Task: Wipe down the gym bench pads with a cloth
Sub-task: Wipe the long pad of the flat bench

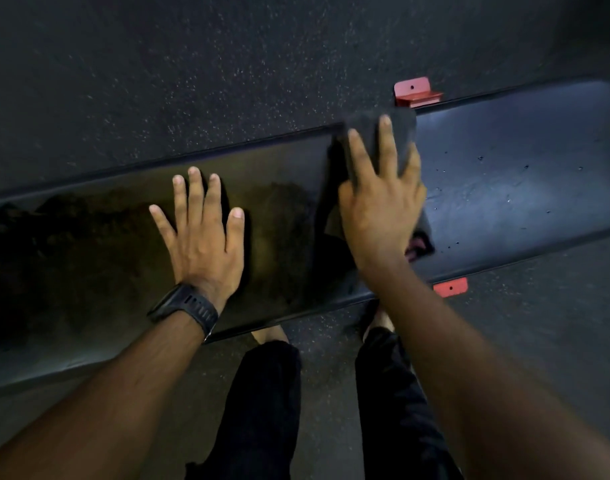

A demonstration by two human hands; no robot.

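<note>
Under the right fingers (386, 143), at the seam where the two pads meet, lies the dark cloth (404, 133). The right hand (379, 209) presses it flat, fingers straight and slightly spread rather than curled round it, and a corner of the cloth trails out beside the wrist. To the outer side of those fingers, the short pad (521, 150) carries scattered droplets (480, 157) and a wet smear near the hand, so it looks dampened but not yet wiped off. Under the left fingers (196, 195), the long pad (279, 168) is glossy and free of drops. Whether it has been wiped already I cannot tell. My guess is that the job is around its middle, with at least the short pad left. The left hand (203, 244) lies palm down on the long pad, fingers open and fanned, holding nothing and apparently bracing the body. A watch (186, 306) is on its wrist. Both forearms reach forward and down over the pads from the near edge.
</note>
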